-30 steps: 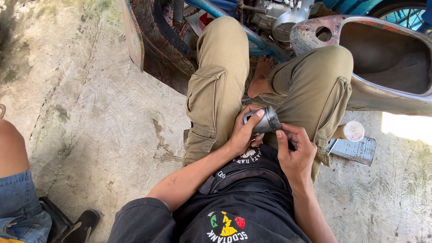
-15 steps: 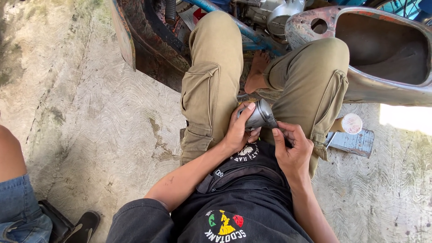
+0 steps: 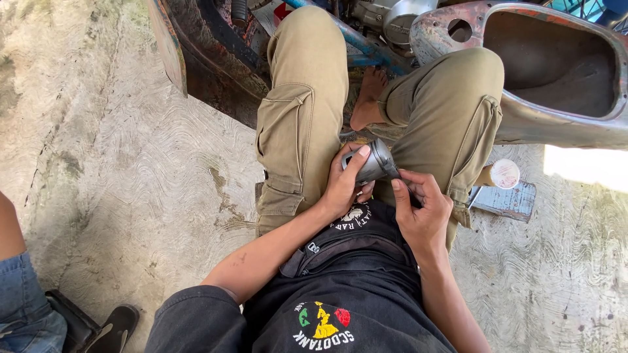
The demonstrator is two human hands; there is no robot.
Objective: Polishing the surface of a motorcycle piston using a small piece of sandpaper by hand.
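I sit on the concrete ground with my legs in khaki trousers stretched toward a stripped scooter frame [image 3: 562, 117]. My left hand [image 3: 345, 186] is wrapped around a grey metal cylinder [image 3: 373, 162], a piston-like part, held over my lap. My right hand [image 3: 422, 209] sits just right of it, fingers pinched on a thin dark tool whose tip touches the cylinder's side. My bare foot [image 3: 367, 98] rests against the frame between my knees.
A small round white-lidded container [image 3: 505, 173] stands on a flat grey block [image 3: 504, 199] at my right thigh. The engine [image 3: 392, 16] sits behind my knees. Another person's knee in denim [image 3: 19, 307] and a black sandal [image 3: 111, 330] are at lower left.
My view has shifted slightly. The cylinder has turned a little in my left hand, and my right hand stays at its side with the thin tool.
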